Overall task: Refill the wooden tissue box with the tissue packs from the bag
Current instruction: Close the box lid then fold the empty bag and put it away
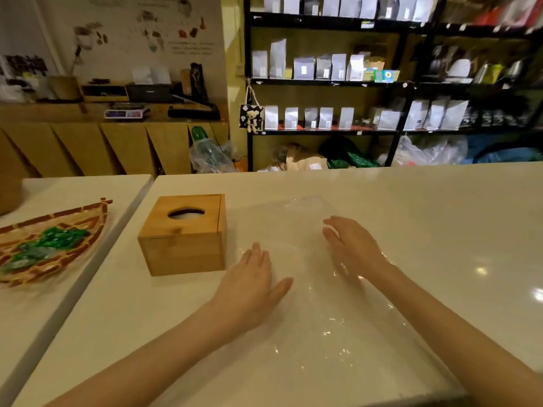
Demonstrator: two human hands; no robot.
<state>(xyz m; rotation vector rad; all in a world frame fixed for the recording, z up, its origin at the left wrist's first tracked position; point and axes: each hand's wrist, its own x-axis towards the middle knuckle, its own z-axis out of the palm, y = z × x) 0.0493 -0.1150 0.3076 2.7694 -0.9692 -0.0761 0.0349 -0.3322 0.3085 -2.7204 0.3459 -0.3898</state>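
The wooden tissue box stands on the white table with its lid closed, and white tissue shows in the oval slot on top. To its right a clear plastic bag lies flat on the table, looking empty. My left hand rests palm down on the bag's left side, fingers apart, just right of the box. My right hand lies flat on the bag's right part, fingers together and extended. Neither hand grips anything. No tissue packs are visible outside the box.
A woven bamboo tray holding green-wrapped items sits on the neighbouring table to the left, across a narrow gap. Behind the table are wooden cabinets and black shelves with silver pouches.
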